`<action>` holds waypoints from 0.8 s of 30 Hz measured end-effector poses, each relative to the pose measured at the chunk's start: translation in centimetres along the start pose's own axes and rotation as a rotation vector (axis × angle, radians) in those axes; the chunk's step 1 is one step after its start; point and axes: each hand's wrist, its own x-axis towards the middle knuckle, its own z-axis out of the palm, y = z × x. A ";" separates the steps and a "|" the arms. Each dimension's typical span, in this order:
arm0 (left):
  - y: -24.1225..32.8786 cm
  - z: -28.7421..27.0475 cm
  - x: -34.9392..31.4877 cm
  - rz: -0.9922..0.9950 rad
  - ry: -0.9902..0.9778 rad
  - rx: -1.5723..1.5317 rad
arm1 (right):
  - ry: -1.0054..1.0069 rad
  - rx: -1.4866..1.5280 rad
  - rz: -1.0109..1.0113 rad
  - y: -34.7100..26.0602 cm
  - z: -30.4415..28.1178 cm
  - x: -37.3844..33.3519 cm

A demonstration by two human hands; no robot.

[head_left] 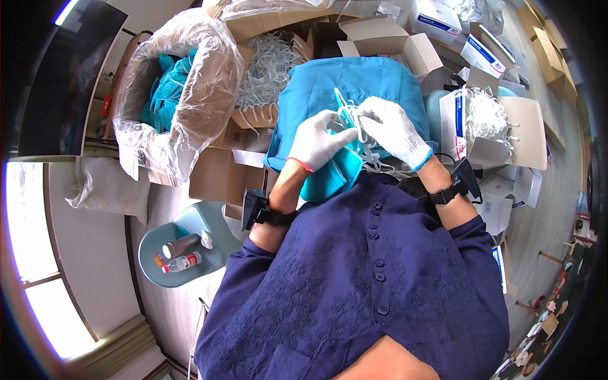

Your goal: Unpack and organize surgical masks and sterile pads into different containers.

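Note:
Both my hands wear white knitted gloves and meet over a blue cloth [354, 75] spread in front of me. My left hand [321, 140], with thumb and fingers bent together, grips a teal fabric piece [334, 177] that hangs below it toward my lap. Beside it, my right hand [394, 132] has curled fingers closed at a white strap [361, 130] next to the teal fabric's upper edge. The fingertips partly hide that contact. More loose white straps [380, 166] lie under my hands on the cloth.
Left, a plastic-lined box [212, 88] holds teal pieces [171, 88]. A carton of white straps [269, 69] stands behind it. Right, another open box [453, 120] holds white straps. A blue-grey stool [215, 221] carries a bottle and a dark cylinder. Further cartons [380, 38] stand at the back.

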 end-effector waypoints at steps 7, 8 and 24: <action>0.1 2.1 -0.3 0.046 0.206 -0.001 | -0.072 0.429 0.164 0.0 0.2 -0.1; 0.2 2.1 -0.3 0.063 0.241 -0.009 | -0.099 0.452 0.197 0.0 0.3 -0.1; 0.2 2.8 0.3 0.170 0.350 -0.059 | -0.038 0.470 0.163 1.1 0.9 -0.2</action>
